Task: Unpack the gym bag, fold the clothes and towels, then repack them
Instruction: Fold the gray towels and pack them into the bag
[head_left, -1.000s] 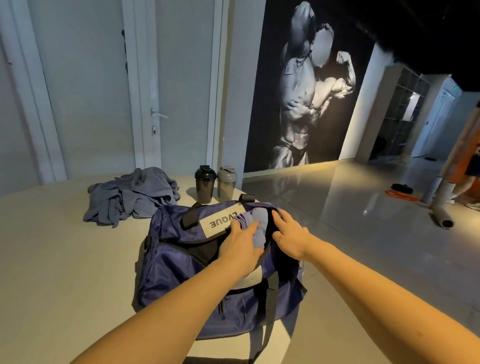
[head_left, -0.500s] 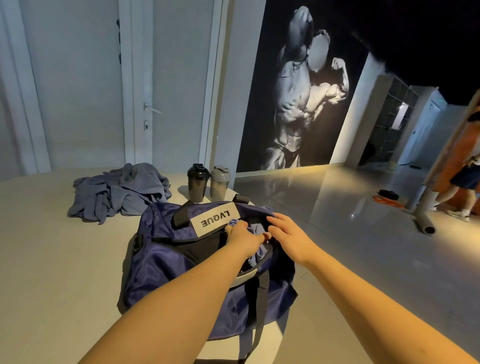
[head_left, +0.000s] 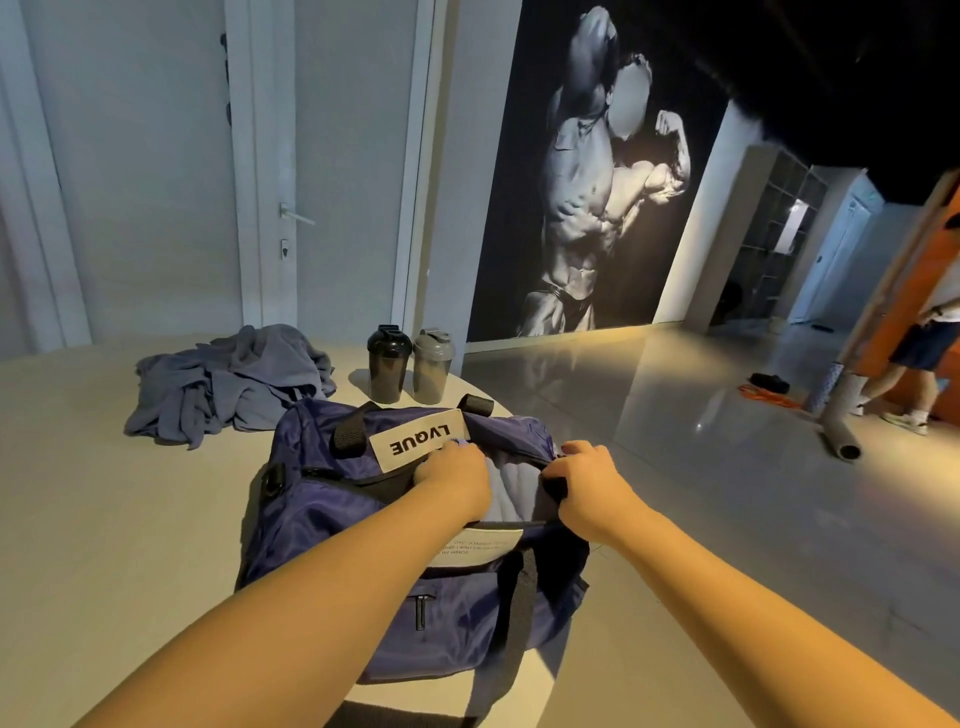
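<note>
The left hand (head_left: 457, 480) is reaching into the open top of a navy-blue nylon gym bag (head_left: 322, 519), its fingers curled down and gripping a soft grey-blue folded cloth (head_left: 506, 488) that is lying inside; a sliver of that cloth is showing just above the knuckles. The right hand (head_left: 587, 488) is curling its fingers round the black-edged rim of the opening on the bag's right side and holding it apart from the left hand, so the cloth is showing between the two. Both bare forearms are stretching in from the lower edge of the view.

The gym bag is sitting upright on a pale, round-edged table (head_left: 104, 519), with its black webbing handles lying to either side and a white fabric label (head_left: 418, 447) printed with black letters lying just beyond the left hand. Behind the bag, a black plastic shaker bottle (head_left: 387, 364) and a grey plastic shaker bottle (head_left: 432, 366) are standing upright just beside each other. To their left, a crumpled pile of grey-blue clothes (head_left: 228, 384) is lying on the table, apart from the bag.

Farther out, a white door with a metal lever handle (head_left: 296, 213) is standing shut, and a large black-and-white bodybuilder poster (head_left: 597, 182) is covering the wall to its right. On the glossy floor at the right, a grey tube (head_left: 839, 431) is lying near an orange cord (head_left: 763, 392), and a person in dark shorts (head_left: 924, 353) is standing at the frame's edge.
</note>
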